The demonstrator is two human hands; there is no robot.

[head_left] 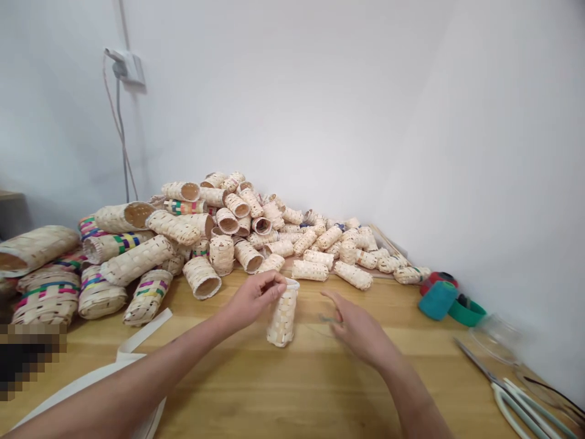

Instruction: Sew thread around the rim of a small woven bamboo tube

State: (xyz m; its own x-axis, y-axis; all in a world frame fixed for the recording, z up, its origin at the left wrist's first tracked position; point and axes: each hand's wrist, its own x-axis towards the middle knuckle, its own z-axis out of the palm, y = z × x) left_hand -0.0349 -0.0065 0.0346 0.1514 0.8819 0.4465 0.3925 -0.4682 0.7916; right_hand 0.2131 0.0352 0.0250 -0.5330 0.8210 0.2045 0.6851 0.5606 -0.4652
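Observation:
A small cylindrical woven basket (282, 318) of pale flat strips stands at the middle of the table, its white-edged mouth at the top. My left hand (256, 296) pinches that rim between thumb and fingers from the left. Apart from the basket, to its right, is my right hand (359, 326), with the index finger stretched out and the other fingers curled. A thin greyish thread (326, 318) shows at those curled fingers, blurred; whether a needle is on it I cannot tell.
A big pile of woven baskets (219, 228) lies along the wall, some with coloured bands. At right are a teal thread spool (437, 300), a green ring-shaped holder (467, 312) and pale-handled scissors (507, 396). White strip material (146, 332) lies at left.

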